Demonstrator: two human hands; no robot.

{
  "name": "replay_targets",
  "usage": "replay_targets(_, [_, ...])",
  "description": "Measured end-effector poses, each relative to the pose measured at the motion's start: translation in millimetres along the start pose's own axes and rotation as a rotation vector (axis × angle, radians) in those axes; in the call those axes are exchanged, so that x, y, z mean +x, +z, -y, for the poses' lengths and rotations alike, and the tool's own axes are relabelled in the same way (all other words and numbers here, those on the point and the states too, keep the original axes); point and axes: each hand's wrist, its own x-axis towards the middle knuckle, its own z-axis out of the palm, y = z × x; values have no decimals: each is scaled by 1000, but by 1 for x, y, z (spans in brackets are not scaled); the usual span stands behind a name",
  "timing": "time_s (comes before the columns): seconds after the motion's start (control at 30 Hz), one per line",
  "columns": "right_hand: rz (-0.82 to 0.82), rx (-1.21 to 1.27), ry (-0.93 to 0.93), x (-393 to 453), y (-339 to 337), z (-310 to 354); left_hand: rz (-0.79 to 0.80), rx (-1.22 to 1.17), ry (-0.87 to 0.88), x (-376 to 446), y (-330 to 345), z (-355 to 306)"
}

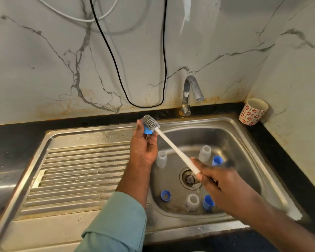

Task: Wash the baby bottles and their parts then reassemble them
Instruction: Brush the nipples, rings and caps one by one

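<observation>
My left hand holds a small blue bottle ring in its fingertips above the sink's left rim. My right hand grips the white handle of a bottle brush, whose grey bristle head rests against the blue ring. Down in the steel sink basin stand three translucent bottles. Three blue parts lie around them: one at the front left, one at the front right, one at the back right.
A steel tap rises behind the basin, with no water seen running. The ribbed draining board lies to the left. A red-flowered paper cup leans in the right corner. Black and white cables hang down the marble wall.
</observation>
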Motion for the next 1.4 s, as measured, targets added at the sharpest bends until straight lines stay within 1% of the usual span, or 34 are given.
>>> replay_targets(0.03, [-28, 9, 6, 4, -1, -1, 10, 35, -3, -2, -2, 4])
replay_targets(0.1, [-49, 5, 20, 11, -4, -2, -30, 89, 10, -4, -1, 7])
replay_targets(0.2, [14, -25, -13, 6, -8, -3, -149, 115, 60, 3, 3, 0])
replay_targets(0.27, [24, 9, -30, 4, -8, -2, -138, 167, 43, 1, 4, 1])
replay_targets(0.37, [-41, 44, 4, 13, -4, -4, -123, 204, 18, -3, 6, 6])
replay_targets(0.47, [23, 55, 3, 6, -5, -5, -188, 178, 51, 3, 7, -5])
replay_targets(0.53, [43, 95, 3, 2, -6, -2, -193, 237, 48, 2, 6, -2])
replay_targets(0.6, [-30, 124, 28, 10, -4, -3, -166, 306, 15, -3, 8, 11])
replay_targets(0.67, [-67, 82, 66, 16, 0, -2, -171, 296, -8, -3, 10, 14])
replay_targets(0.73, [-39, 3, 55, 10, 3, -5, -218, 219, -4, 1, 10, 6])
replay_targets(0.8, [13, 0, 16, -1, 3, -5, -249, 208, 6, 2, 8, 4])
replay_targets(0.83, [23, 15, 8, -2, 2, -4, -238, 244, 1, 0, 7, 7])
replay_targets(0.9, [-34, 67, 50, 6, 0, -5, -181, 291, -34, -4, 8, 18])
replay_targets(0.97, [-70, 63, 95, 10, -1, -7, -165, 261, -53, -2, 9, 16])
replay_targets(1.07, [-7, 45, 61, -1, -1, -9, -218, 164, -34, 5, 6, 6])
replay_targets(1.1, [20, 54, 33, -4, -1, -8, -222, 188, -31, 5, 4, 7])
replay_targets(1.13, [11, 69, 21, -4, -1, -10, -200, 240, -47, 4, 2, 11])
replay_targets(1.2, [-66, 103, 70, 4, -4, -14, -126, 329, -96, 0, -2, 20])
replay_targets(1.23, [-90, 105, 86, 6, -3, -14, -114, 348, -103, 0, -3, 21])
replay_targets(1.27, [-93, 96, 84, 4, -2, -14, -130, 352, -95, 1, -3, 19])
replay_targets(1.33, [-49, 93, 59, -4, 1, -12, -200, 332, -65, 2, -3, 14])
replay_targets(1.4, [8, 122, 24, -9, 1, -7, -208, 348, -36, 1, -5, 16])
